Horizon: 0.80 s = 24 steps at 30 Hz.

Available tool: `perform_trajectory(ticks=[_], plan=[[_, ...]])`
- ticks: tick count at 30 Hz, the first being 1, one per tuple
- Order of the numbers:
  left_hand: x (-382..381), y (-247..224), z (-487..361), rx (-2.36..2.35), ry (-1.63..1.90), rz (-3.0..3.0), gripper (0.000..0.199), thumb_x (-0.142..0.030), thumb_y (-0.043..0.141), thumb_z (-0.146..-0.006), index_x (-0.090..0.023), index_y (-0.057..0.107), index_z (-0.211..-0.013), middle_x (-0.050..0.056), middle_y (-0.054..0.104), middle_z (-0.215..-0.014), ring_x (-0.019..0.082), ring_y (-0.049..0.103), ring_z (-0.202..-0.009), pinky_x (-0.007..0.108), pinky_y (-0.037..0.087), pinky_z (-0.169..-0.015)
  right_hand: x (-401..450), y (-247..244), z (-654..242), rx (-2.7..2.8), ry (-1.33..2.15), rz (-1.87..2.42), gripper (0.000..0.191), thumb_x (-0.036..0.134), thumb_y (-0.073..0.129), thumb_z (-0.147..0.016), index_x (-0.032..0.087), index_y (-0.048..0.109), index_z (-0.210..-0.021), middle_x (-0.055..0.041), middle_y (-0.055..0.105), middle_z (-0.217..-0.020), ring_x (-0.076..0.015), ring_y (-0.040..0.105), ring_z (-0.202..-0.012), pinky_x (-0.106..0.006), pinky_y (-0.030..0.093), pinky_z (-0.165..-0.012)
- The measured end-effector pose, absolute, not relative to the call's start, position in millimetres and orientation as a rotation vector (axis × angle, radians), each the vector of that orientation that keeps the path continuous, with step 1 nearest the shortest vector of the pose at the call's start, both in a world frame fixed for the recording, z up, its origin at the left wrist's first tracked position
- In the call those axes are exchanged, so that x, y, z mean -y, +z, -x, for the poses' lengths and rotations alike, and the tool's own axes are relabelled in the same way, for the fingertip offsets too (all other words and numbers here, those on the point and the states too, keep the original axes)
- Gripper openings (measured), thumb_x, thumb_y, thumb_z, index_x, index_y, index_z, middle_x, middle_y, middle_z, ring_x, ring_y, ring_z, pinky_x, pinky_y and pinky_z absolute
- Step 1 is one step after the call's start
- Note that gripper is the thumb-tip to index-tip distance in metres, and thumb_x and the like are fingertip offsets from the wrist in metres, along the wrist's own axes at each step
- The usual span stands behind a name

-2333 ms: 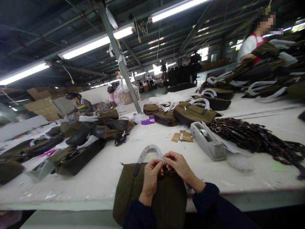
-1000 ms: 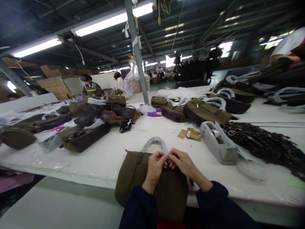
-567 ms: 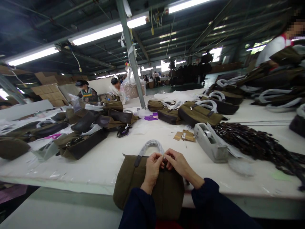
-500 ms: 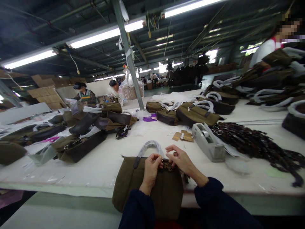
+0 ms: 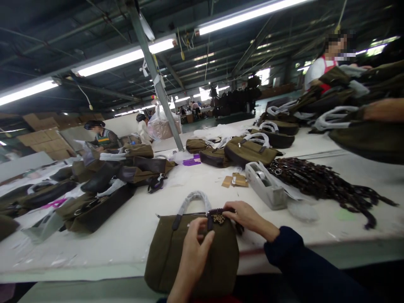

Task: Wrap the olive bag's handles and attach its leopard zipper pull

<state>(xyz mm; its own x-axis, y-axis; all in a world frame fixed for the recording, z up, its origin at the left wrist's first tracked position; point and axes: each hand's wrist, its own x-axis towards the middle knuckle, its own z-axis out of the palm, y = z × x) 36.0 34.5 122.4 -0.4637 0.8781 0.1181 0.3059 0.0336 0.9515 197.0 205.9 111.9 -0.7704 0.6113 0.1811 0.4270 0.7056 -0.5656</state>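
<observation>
An olive handbag (image 5: 164,256) with a wrapped handle (image 5: 194,195) stands upright at the table's front edge. At the right end of the handle, a dark braided strap with a brown-and-tan patterned ornament (image 5: 218,218) hangs against the bag. My right hand (image 5: 248,216) has its thumb and fingers closed on the right side of this strap and ornament. In front of the bag is my left hand (image 5: 195,248), thumb and fingers apart, close to the dark handle tab (image 5: 210,222). It appears to hold nothing.
A grey tape dispenser (image 5: 268,189) and a heap of dark straps (image 5: 318,185) lie to the right. Brown card pieces (image 5: 235,181) are behind the bag. More handbags (image 5: 97,206) cover the left. At far right, another person's arm (image 5: 383,110) reaches over a bag.
My left hand has let go near the handle end and dropped lower, fingers spreading. My right hand has come down onto the strap. The view has shifted right; another person's arm now shows there.
</observation>
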Motion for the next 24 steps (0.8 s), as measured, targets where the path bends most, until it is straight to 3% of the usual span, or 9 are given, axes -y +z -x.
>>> perform_trajectory(ticks=[3,5,8,11,14,18,21,24], plan=[[-18,115,-49,-1.707,1.383,-1.071,0.036,-0.042,0.066,-0.084,-0.017,0.067,-0.110,0.013,0.069,-0.111,0.025,0.065,-0.101,0.033,0.053,-0.084,-187,129,-188,2.586,0.295,0.871,0.016,0.033,0.063,-0.088,0.018,0.069,-0.085,-0.0114,0.071,-0.085,-0.0276,0.062,-0.090,-0.038,0.040,-0.082],[-18,107,-51,-1.676,1.417,-0.963,0.040,-0.048,0.064,-0.085,-0.015,0.068,-0.108,0.012,0.071,-0.100,0.024,0.067,-0.092,0.033,0.053,-0.079,-171,137,-179,2.585,0.220,0.895,0.017,0.035,0.065,-0.087,0.018,0.067,-0.084,-0.0121,0.071,-0.082,-0.0285,0.063,-0.087,-0.037,0.040,-0.079],[-24,102,-45,-1.612,1.492,-0.812,0.046,-0.054,0.063,-0.084,-0.015,0.070,-0.106,0.011,0.073,-0.097,0.023,0.068,-0.087,0.031,0.054,-0.073,-141,141,-168,2.570,0.545,0.891,0.016,0.036,0.060,-0.090,0.021,0.067,-0.091,-0.0077,0.072,-0.082,-0.0228,0.064,-0.075,-0.030,0.040,-0.066],[-28,102,-37,-1.499,1.573,-0.638,0.044,-0.053,0.067,-0.082,-0.016,0.071,-0.105,0.010,0.073,-0.101,0.022,0.068,-0.091,0.028,0.054,-0.076,-117,139,-166,2.535,0.980,0.628,0.012,0.033,0.061,-0.089,0.023,0.066,-0.094,-0.0015,0.071,-0.082,-0.0173,0.062,-0.070,-0.026,0.040,-0.063],[-27,103,-33,-1.361,1.555,-0.603,0.042,-0.048,0.073,-0.078,-0.013,0.069,-0.102,0.007,0.072,-0.088,0.017,0.067,-0.075,0.024,0.053,-0.062,-114,132,-175,2.427,1.202,0.482,0.012,0.030,0.058,-0.091,0.024,0.067,-0.097,0.0010,0.069,-0.083,-0.0149,0.060,-0.069,-0.024,0.042,-0.063],[-24,103,-35,-1.296,1.489,-0.617,0.044,-0.050,0.070,-0.080,-0.015,0.060,-0.105,-0.001,0.064,-0.071,0.009,0.055,-0.048,0.020,0.045,-0.043,-138,113,-189,2.328,0.839,0.851,0.019,0.029,0.062,-0.088,0.021,0.064,-0.105,-0.0055,0.065,-0.097,-0.0199,0.060,-0.084,-0.031,0.048,-0.076],[-23,102,-38,-1.339,1.435,-0.658,0.042,-0.058,0.060,-0.084,-0.018,0.054,-0.096,-0.002,0.062,-0.066,0.007,0.048,-0.037,0.018,0.038,-0.035,-151,99,-193,2.477,0.565,0.914,0.036,0.028,0.073,-0.080,0.019,0.061,-0.113,-0.0094,0.060,-0.108,-0.0253,0.059,-0.098,-0.038,0.050,-0.087],[-24,101,-39,-1.355,1.391,-0.681,0.043,-0.059,0.059,-0.085,-0.019,0.052,-0.095,-0.003,0.062,-0.062,0.006,0.045,-0.034,0.016,0.033,-0.031,-152,92,-191,2.528,0.439,0.921,0.038,0.029,0.074,-0.079,0.019,0.061,-0.114,-0.0093,0.059,-0.108,-0.0258,0.059,-0.099,-0.038,0.051,-0.087]])
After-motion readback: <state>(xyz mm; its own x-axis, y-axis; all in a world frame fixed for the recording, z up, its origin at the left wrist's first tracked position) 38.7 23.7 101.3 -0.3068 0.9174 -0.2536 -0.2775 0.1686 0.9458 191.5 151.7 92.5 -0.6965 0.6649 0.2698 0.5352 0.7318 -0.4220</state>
